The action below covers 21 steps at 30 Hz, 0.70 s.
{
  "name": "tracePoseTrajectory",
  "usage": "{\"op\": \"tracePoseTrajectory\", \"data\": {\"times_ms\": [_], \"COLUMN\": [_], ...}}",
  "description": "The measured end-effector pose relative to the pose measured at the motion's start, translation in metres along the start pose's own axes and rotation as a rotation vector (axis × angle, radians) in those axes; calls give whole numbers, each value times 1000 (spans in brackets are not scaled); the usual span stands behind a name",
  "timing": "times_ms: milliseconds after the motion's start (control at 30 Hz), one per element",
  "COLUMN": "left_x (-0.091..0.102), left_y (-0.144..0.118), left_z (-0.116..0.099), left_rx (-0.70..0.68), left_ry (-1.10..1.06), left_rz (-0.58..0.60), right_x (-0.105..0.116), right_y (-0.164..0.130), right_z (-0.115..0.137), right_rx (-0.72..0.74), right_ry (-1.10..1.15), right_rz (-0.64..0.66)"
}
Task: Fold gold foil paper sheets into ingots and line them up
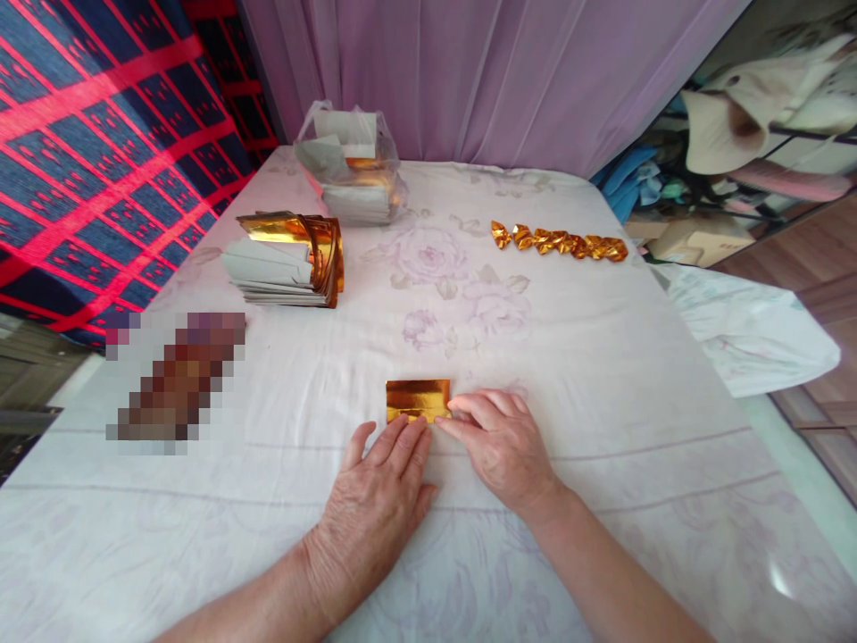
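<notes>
A small folded sheet of gold foil paper [416, 398] lies flat on the table's white floral cloth [603, 375], just in front of me. My left hand [375, 500] rests flat on the cloth with its fingertips pressing the sheet's near edge. My right hand [499, 442] pinches the sheet's right end with its fingertips. A row of several folded gold paper pieces [559, 241] lies at the far right of the table.
A stack of gold and white sheets [287, 259] sits at the back left, with a plastic bag of more sheets [354, 174] behind it. A blurred patch [178, 375] is at left. A white bag [743, 330] hangs off the right edge. Purple curtain [482, 71] is behind.
</notes>
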State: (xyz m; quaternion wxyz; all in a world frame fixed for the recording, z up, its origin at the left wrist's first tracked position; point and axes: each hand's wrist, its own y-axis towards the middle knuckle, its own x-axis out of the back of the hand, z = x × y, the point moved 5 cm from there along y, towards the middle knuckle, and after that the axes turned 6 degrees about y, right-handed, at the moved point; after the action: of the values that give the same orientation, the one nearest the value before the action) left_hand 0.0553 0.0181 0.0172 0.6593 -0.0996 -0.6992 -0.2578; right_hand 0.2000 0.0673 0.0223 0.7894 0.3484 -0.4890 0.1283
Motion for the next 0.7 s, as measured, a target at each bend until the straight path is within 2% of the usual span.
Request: {"op": "tracePoseTrajectory", "data": {"times_ms": [333, 467, 533, 600, 667, 700], "left_x": [4, 5, 3, 1, -1, -2], "left_y": [2, 3, 3, 2, 1, 1], "left_z": [1, 2, 2, 2, 2, 2], "left_rx": [-19, -30, -32, -36, -39, -41], "left_ry": [-3, -5, -7, -9, -5, -1], "left_rz": [-29, -36, -32, -23, -16, -13], "right_x": [8, 15, 20, 21, 15, 11], "right_y": [-7, -9, -6, 1, 8, 12], "right_z": [-11, -18, -20, -21, -20, -17], "right_rx": [13, -11, -96, -262, -454, -505], "right_ry": [-6, 108, 233, 362, 483, 527], "right_rz": [1, -69, -140, -191, -178, -144]}}
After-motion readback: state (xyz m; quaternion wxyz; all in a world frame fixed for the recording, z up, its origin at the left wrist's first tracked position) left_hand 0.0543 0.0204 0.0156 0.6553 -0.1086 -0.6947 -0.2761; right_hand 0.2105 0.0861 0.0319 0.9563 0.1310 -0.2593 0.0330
